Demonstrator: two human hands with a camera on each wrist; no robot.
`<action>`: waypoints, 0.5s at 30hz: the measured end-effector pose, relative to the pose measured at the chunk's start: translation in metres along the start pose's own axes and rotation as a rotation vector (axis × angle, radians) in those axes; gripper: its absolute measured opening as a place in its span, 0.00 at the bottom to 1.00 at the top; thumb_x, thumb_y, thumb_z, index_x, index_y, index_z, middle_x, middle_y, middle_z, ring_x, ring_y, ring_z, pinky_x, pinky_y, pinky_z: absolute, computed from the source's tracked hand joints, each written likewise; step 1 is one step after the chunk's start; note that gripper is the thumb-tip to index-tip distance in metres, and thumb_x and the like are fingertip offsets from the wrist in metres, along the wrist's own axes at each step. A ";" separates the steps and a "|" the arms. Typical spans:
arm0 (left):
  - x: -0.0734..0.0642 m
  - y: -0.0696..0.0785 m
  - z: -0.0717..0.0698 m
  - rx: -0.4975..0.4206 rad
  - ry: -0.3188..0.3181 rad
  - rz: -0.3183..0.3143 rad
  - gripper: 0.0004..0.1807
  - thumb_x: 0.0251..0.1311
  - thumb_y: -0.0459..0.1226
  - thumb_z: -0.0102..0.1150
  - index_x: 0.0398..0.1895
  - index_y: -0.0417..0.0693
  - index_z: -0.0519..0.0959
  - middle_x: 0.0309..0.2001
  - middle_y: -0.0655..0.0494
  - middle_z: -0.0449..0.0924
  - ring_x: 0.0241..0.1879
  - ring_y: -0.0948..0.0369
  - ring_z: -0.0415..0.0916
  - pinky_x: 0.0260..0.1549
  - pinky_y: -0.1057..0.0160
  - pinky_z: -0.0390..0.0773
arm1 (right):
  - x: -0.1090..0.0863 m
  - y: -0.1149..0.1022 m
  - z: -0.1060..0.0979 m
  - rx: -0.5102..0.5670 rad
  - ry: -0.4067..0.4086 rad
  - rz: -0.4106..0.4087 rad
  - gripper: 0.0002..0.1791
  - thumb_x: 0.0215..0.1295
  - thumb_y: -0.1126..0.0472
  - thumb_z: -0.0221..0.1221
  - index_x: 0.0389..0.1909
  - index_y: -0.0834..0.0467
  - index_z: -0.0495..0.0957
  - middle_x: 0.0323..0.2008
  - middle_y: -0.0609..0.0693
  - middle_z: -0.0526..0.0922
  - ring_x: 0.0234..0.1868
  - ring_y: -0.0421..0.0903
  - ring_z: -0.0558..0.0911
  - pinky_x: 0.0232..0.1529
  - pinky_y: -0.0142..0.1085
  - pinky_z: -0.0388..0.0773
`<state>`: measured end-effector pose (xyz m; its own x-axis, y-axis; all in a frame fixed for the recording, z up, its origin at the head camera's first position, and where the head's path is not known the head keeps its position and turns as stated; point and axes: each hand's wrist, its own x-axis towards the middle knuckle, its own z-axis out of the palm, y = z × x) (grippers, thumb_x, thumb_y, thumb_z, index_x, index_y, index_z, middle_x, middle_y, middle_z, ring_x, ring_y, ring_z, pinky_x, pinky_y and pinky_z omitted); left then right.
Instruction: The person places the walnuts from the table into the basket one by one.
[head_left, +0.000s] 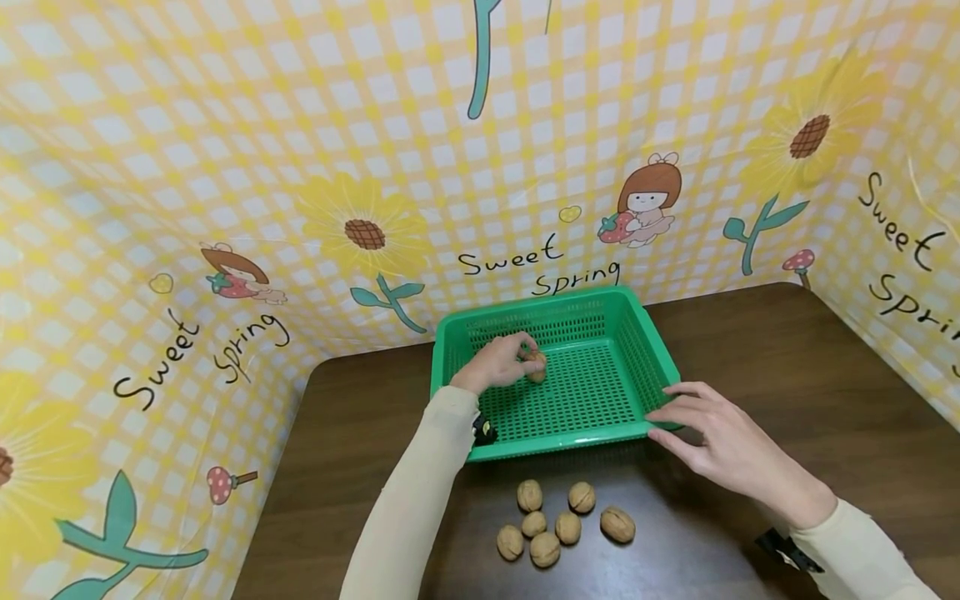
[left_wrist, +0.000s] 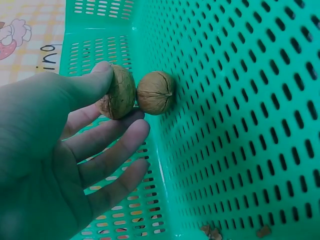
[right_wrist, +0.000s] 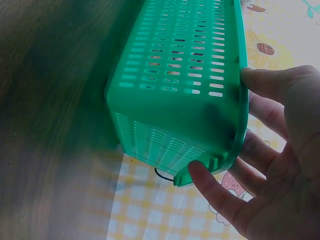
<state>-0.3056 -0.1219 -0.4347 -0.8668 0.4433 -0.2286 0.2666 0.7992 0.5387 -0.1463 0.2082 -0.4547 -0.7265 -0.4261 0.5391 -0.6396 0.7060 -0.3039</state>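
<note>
My left hand [head_left: 498,362] is inside a green plastic basket [head_left: 570,437]. It pinches a walnut [left_wrist: 119,92] between the thumb and fingers, while the other fingers spread below. Right beside that one, a second walnut [left_wrist: 156,93] rests on the basket's slotted floor. At the basket's near right corner, my right hand [head_left: 712,429] holds the rim, its thumb on one side and fingers on the other. On the table in front of the basket lie several more walnuts [head_left: 567,527] in a loose group.
The dark wooden table [head_left: 360,450] carries the basket near its back edge. A yellow checked cloth [head_left: 480,167] with printed flowers rises behind and at both sides. Small brown shell bits [left_wrist: 214,233] lie in the basket.
</note>
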 end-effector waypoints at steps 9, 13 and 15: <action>-0.004 0.001 -0.004 0.015 0.003 -0.034 0.27 0.80 0.53 0.57 0.74 0.51 0.73 0.69 0.48 0.79 0.63 0.49 0.80 0.60 0.46 0.81 | -0.001 -0.002 0.000 0.005 -0.012 0.007 0.12 0.59 0.61 0.77 0.43 0.46 0.93 0.42 0.37 0.91 0.59 0.50 0.81 0.49 0.53 0.86; -0.008 0.005 -0.009 0.037 0.020 -0.031 0.30 0.80 0.53 0.56 0.77 0.49 0.70 0.72 0.47 0.76 0.68 0.48 0.77 0.64 0.45 0.79 | 0.000 -0.001 0.000 0.002 -0.003 0.000 0.12 0.58 0.61 0.78 0.43 0.47 0.93 0.42 0.37 0.91 0.59 0.50 0.81 0.50 0.53 0.85; -0.010 0.009 -0.012 0.057 0.023 -0.014 0.29 0.80 0.52 0.55 0.77 0.50 0.71 0.73 0.48 0.76 0.71 0.49 0.75 0.67 0.46 0.77 | 0.000 -0.001 0.000 0.001 0.000 -0.003 0.12 0.58 0.61 0.78 0.43 0.47 0.93 0.42 0.37 0.92 0.59 0.51 0.81 0.50 0.54 0.85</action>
<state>-0.2995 -0.1240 -0.4177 -0.8798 0.4233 -0.2164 0.2779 0.8273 0.4882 -0.1457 0.2079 -0.4549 -0.7249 -0.4281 0.5396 -0.6417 0.7045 -0.3032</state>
